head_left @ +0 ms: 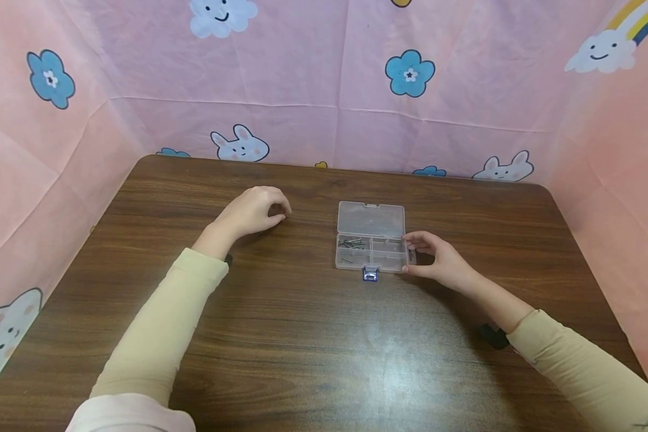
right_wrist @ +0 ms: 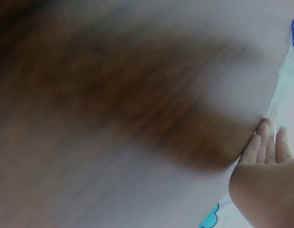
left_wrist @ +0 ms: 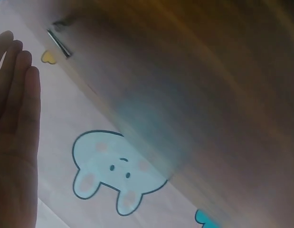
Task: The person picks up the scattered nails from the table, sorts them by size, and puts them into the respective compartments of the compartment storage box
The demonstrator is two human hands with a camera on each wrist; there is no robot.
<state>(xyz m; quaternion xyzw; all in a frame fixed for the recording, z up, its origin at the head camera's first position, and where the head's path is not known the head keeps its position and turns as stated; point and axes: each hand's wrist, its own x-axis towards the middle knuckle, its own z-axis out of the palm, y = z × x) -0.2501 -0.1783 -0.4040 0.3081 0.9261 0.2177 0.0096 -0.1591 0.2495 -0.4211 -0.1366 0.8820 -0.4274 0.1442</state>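
A clear plastic compartment box (head_left: 353, 268) lies on the table with its lid (head_left: 371, 218) folded back behind it. Several slim metal screws (head_left: 351, 243) lie in its back left compartment, and a single small one (head_left: 347, 260) in the front left. My right hand (head_left: 437, 257) grips the box's right end, thumb at the front corner and fingers at the back. Off to the left, my left hand (head_left: 256, 210) hovers low over the table, fingers bent, nothing visible in them. A thin shiny metal piece (left_wrist: 60, 43) shows beyond its fingertips in the left wrist view.
A blue latch (head_left: 370, 274) sticks out from the box's front edge. The brown wooden table (head_left: 281, 336) is enclosed at the back and sides by pink patterned cloth (head_left: 302, 72). A dark wrist piece (head_left: 493, 336) sits by the right sleeve.
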